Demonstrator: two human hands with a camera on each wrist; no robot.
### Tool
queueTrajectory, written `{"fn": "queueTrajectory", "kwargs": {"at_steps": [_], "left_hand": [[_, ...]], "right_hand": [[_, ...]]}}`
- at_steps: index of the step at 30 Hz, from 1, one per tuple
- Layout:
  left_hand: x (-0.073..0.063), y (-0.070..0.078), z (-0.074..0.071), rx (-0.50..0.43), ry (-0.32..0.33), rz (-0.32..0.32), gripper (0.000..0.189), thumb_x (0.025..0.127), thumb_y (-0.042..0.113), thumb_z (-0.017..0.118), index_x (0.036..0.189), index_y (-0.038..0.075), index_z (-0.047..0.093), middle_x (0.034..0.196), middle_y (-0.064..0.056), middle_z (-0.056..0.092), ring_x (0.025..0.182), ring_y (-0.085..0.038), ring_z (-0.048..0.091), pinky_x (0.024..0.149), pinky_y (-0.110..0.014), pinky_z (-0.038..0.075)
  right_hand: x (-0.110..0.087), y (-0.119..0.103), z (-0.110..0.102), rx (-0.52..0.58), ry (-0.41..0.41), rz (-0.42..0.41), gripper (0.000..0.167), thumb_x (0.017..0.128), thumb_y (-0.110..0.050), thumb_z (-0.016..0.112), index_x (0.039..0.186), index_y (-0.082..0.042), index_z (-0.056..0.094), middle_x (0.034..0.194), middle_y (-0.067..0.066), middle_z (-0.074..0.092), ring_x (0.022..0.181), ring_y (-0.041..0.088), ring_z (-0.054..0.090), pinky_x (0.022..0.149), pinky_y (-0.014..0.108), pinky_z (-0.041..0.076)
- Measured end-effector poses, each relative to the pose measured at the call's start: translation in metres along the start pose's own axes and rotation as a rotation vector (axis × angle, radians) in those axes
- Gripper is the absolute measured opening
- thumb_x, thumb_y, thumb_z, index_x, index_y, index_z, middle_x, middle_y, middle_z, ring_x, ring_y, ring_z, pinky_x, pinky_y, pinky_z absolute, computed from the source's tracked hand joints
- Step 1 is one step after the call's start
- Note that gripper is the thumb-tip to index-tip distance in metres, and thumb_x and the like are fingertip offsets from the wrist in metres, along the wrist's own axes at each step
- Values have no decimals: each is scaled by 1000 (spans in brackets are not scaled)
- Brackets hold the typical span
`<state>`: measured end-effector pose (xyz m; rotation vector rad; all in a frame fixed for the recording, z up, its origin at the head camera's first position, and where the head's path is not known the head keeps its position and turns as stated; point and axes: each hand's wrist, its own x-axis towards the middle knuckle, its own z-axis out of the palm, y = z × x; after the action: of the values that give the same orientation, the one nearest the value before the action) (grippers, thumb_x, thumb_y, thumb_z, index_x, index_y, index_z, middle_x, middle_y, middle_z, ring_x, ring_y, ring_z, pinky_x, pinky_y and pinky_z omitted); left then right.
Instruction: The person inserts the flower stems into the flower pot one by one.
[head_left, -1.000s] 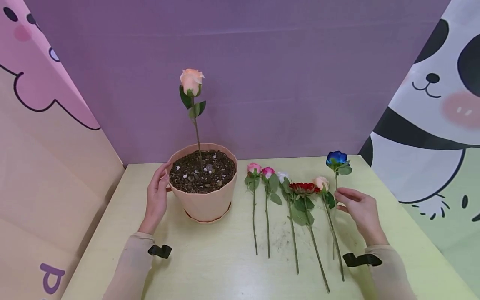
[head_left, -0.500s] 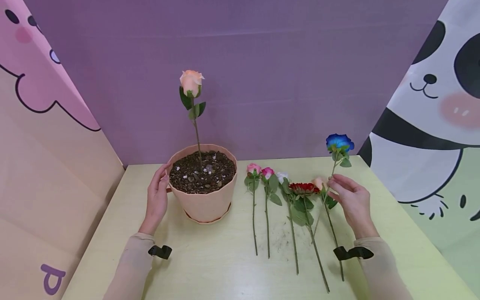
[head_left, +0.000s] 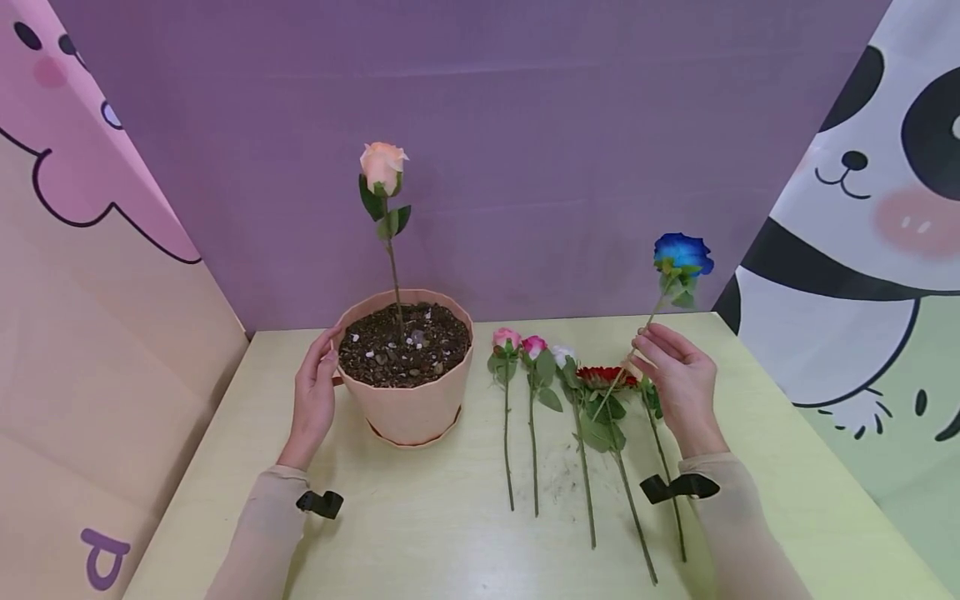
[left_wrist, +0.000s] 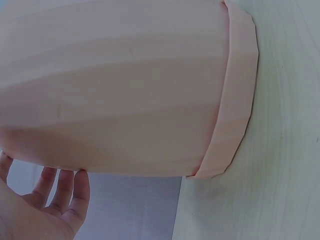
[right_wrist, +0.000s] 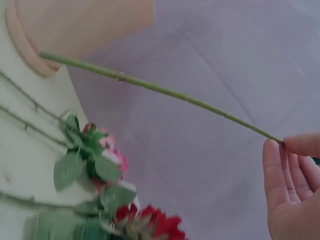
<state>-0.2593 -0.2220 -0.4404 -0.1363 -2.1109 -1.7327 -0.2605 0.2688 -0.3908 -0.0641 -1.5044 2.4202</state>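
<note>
So, right hand (head_left: 681, 379) pinched the blue rose (head_left: 682, 255) by its stem (right_wrist: 165, 91), right of the pot (head_left: 408, 414); left hand (head_left: 313, 404) touched that, fingers relaxed; swinging low risked snagging the red flower (head_left: 597, 377).

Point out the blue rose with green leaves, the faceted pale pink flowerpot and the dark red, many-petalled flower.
Blue rose with green leaves (head_left: 682, 253): head view, on its petals.
Faceted pale pink flowerpot (head_left: 408, 413): head view, on its outer wall.
Dark red, many-petalled flower (head_left: 596, 377): head view, on its bloom.

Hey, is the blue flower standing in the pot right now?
No, the right hand holds the blue flower in the air, to the right of the pot.
</note>
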Motion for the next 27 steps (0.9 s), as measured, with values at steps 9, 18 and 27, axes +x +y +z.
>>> {"fn": "queueTrajectory", "kwargs": {"at_steps": [9, 18, 27], "left_hand": [[0, -1, 0, 10, -1, -11, 48, 114, 18, 35, 160, 10, 46, 168, -12, 43, 156, -33, 35, 90, -14, 47], [1, 1, 1, 12, -7, -21, 48, 115, 19, 35, 161, 11, 46, 168, -12, 42, 156, -32, 35, 90, -15, 47], [0, 0, 0, 11, -4, -15, 48, 115, 19, 35, 161, 12, 46, 168, -11, 43, 154, -31, 37, 89, -14, 48]], "right_hand": [[2, -2, 28, 32, -18, 42, 22, 93, 5, 76, 110, -9, 78, 98, -1, 82, 87, 10, 80, 79, 25, 64], [5, -10, 53, 35, -77, 55, 22, 93, -4, 80, 113, -11, 74, 103, -1, 80, 96, 11, 77, 85, 25, 63], [10, -24, 86, 86, -159, -28, 17, 95, -4, 77, 111, -9, 73, 102, 0, 80, 92, 13, 76, 86, 24, 63]]}}
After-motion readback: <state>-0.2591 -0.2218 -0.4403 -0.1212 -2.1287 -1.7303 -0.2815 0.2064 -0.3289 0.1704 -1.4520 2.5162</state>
